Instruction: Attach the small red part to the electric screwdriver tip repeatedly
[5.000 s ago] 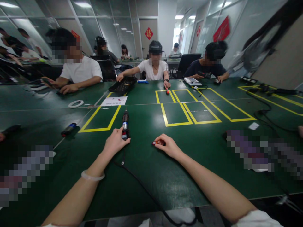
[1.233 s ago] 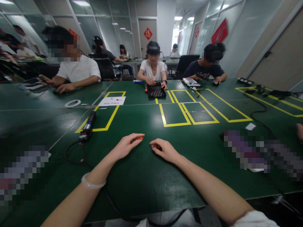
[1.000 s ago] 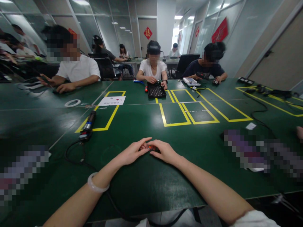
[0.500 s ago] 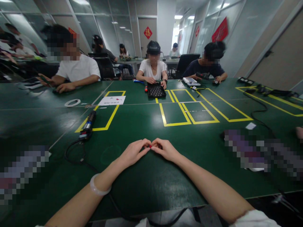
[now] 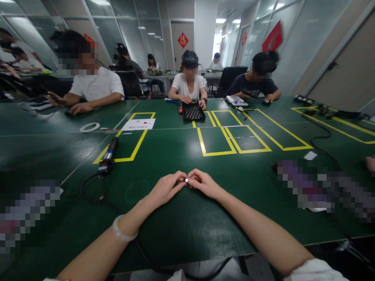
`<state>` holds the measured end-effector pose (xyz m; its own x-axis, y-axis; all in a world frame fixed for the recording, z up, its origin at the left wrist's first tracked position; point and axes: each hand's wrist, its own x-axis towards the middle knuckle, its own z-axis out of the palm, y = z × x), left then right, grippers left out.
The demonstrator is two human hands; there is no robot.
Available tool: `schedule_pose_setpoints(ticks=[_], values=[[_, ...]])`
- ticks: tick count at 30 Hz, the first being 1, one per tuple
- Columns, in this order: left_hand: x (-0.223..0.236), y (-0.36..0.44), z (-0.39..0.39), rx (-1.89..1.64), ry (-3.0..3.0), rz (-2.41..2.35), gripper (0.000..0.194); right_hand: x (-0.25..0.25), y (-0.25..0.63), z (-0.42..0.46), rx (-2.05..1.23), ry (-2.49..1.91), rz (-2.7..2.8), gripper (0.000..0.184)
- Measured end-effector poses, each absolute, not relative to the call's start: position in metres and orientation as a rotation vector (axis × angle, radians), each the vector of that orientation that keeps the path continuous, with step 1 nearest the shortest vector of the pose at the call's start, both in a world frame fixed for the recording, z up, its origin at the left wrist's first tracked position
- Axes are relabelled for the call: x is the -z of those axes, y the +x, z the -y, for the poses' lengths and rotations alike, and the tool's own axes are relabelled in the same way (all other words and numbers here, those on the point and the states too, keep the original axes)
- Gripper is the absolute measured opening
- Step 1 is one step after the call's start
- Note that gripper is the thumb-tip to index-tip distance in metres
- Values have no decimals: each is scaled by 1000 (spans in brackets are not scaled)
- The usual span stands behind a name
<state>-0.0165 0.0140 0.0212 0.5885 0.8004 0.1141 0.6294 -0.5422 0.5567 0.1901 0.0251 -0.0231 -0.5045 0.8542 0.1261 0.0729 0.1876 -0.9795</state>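
Note:
My left hand (image 5: pixel 167 188) and my right hand (image 5: pixel 205 184) meet over the green table, fingertips close together. Between them is a small piece (image 5: pixel 186 180) that shows a bright white face; it is too small to name. Both hands pinch it between thumb and fingers, and the fingers hide most of it. A pale bangle (image 5: pixel 124 228) circles my left wrist.
On the green table (image 5: pixel 164 242), a black-and-blue cylindrical tool (image 5: pixel 110 150) with a cable lies to the left. Farther off are yellow tape outlines (image 5: pixel 219 153), a white sheet (image 5: pixel 139 124), a tape roll (image 5: pixel 89 127) and a black tray (image 5: pixel 193 112) before a person.
The small piece between my fingertips showed red before and shows a white face now. My right fingers have shifted slightly upward; both hands stay in nearly the same place.

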Motion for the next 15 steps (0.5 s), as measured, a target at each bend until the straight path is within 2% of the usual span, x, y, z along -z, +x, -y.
schedule_pose_setpoints(ticks=[9, 12, 15], values=[[-22, -22, -20, -550, 2300, -1205, 31, 22, 190, -25, -1321, -890, 1741, 25], [-24, -44, -39, -674, 2314, -1397, 43, 21, 192, -27, -1280, -947, 1742, 26], [-22, -90, -63, -701, 2398, -1802, 53, 20, 192, -27, -1266, -969, 1752, 27]])
